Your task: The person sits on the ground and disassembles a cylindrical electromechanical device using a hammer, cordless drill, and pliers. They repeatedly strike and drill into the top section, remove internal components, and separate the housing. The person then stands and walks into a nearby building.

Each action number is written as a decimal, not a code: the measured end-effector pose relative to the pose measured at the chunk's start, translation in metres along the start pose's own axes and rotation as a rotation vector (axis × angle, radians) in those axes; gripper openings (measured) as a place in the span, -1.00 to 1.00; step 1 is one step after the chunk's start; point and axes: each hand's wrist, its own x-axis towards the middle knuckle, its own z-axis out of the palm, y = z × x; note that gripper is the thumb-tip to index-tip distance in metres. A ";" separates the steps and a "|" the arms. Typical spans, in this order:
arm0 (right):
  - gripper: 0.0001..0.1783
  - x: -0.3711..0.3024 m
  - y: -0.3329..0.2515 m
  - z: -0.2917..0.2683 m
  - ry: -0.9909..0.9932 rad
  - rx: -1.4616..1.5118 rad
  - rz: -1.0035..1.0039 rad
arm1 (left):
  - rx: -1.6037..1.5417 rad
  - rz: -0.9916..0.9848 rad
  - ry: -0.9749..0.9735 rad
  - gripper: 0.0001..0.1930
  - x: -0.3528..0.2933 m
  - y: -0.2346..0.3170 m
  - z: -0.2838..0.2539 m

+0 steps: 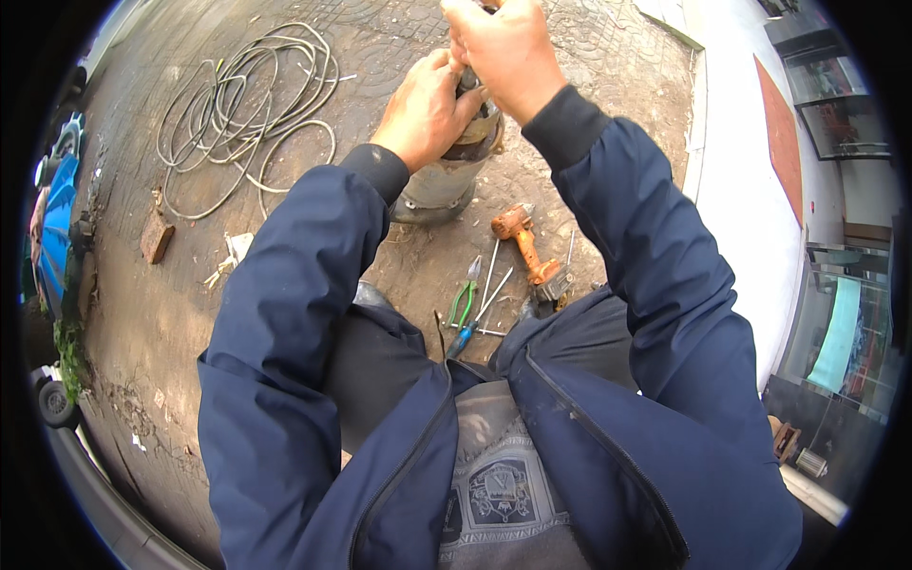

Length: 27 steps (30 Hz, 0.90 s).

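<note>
Over the grey metal cylinder (437, 187), upright on the ground (617, 95), well in from its right edge by the white wall (746, 123): both hands. Left hand (418, 112): at the cylinder's top, fingers grasping a dark rod (467, 82). Right hand (509, 49): just above and beside, fingers clenched; contents hidden, impossible to make out. On the ground between cylinder and body: orange cordless drill (524, 244), green-handled pliers (464, 298), blue-handled screwdriver (463, 339). Toward the ground's left edge: loosely coiled cable (220, 106), brown block (156, 237).
</note>
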 end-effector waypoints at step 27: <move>-0.66 -0.012 0.062 -0.162 -0.211 -0.515 -0.081 | -0.019 0.077 -0.047 -0.64 0.003 -0.004 -0.010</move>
